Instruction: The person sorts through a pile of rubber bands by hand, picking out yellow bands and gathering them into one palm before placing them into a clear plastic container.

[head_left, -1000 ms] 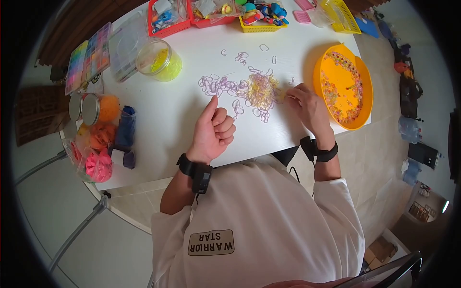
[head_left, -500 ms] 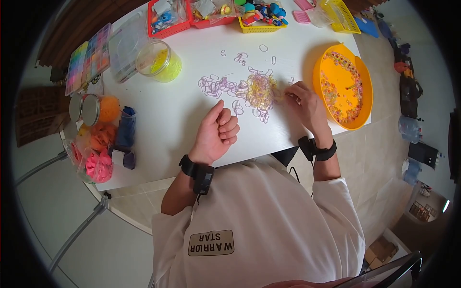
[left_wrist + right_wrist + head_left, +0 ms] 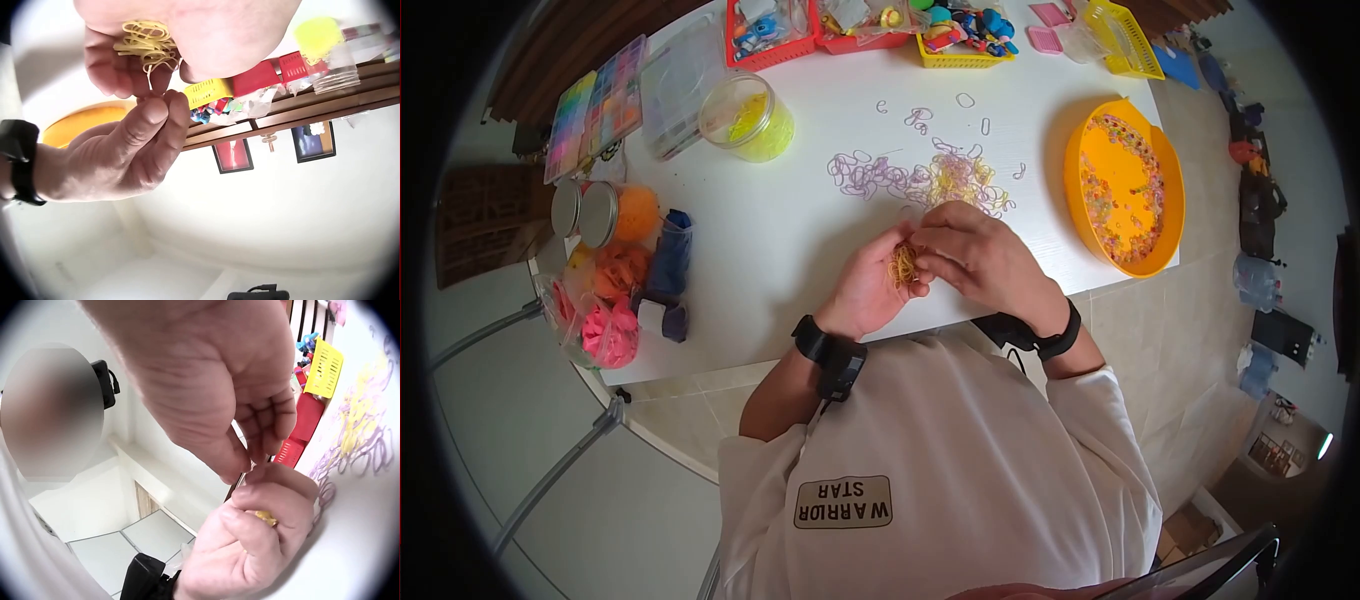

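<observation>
My left hand (image 3: 868, 290) cups a bunch of yellow rubber bands (image 3: 150, 44) in its curled fingers. Thumb and fingertips of my right hand (image 3: 990, 258) meet at that bunch, pinching a pale band (image 3: 152, 78) that sticks out from it in the left wrist view. In the right wrist view a bit of yellow rubber (image 3: 267, 517) shows between the left fingers. Just beyond both hands, a loose pile of purple and yellow rubber bands (image 3: 960, 180) spreads over the white table (image 3: 800, 230).
An orange tray (image 3: 1076, 190) of small colourful beads stands at the right. Behind are red baskets (image 3: 772, 52) and a yellow basket (image 3: 965, 61) of toys. A clear jar (image 3: 747, 120) with neon yellow contents lies back left, near lidded jars (image 3: 600, 215) and bags (image 3: 610, 335).
The right hand has left the pile's right edge and come over to the left hand. Yellow bands now show in the left palm. The head view has shifted slightly.
</observation>
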Tool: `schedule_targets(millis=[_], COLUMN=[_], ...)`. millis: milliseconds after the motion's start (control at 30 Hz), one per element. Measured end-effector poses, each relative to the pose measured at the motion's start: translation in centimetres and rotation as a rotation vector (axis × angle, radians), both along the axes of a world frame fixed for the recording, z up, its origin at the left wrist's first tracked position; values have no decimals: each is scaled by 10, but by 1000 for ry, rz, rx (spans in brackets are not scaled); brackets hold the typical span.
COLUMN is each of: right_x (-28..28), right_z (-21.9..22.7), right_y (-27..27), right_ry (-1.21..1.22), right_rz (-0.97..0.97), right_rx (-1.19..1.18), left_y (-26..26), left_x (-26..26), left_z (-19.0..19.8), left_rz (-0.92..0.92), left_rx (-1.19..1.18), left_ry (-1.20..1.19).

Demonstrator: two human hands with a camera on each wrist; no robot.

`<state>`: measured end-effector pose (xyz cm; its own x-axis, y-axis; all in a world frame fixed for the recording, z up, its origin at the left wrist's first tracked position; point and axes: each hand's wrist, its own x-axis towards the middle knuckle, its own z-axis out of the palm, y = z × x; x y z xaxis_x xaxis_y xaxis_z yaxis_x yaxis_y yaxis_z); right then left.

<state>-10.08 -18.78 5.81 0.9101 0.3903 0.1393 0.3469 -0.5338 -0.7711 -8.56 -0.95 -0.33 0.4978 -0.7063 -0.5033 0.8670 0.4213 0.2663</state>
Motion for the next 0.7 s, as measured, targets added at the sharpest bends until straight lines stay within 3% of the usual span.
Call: schedule_targets(millis=[167, 300, 700], right_x=[2, 0, 2], right_z=[-8, -25, -42], right_y=[-32, -69, -79], right_ry=[-76, 33, -31], right_rz=[-214, -474, -416], right_rx=[-96, -264, -358], left_y=[10, 15, 21], left_x=[4, 7, 10], left_z=[-3, -1, 3], left_rz=[-22, 4, 24], left_rx=[-22, 30, 27], left_ry=[1, 14, 21])
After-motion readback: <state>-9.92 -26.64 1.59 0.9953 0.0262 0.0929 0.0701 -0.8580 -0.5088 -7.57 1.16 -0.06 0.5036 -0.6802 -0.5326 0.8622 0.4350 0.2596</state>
